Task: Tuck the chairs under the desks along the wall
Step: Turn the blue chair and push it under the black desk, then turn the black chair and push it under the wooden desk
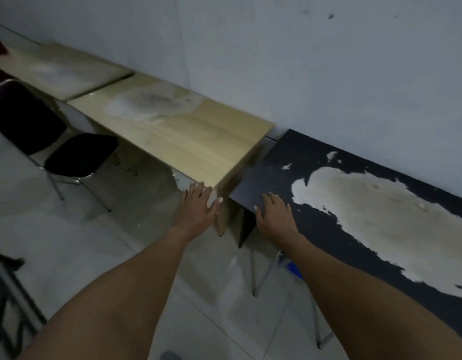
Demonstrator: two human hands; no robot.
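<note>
Right now my left hand [198,206] lies flat with fingers spread on the near corner of the light wooden worktop [188,136], gripping nothing. My right hand [274,214] rests the same way, fingers loose and apart, on the near edge of the dark worktop [315,178], whose black surface has peeled to a large pale patch. The two worktops stand side by side against the grey wall [302,61], with a narrow gap between them. A black chair [79,157] on thin metal legs stands off to the left, its seat front just under the wooden worktop's edge and its back out on the tiled floor [69,229]. A second pale worktop [58,68] continues the row further left.
</note>
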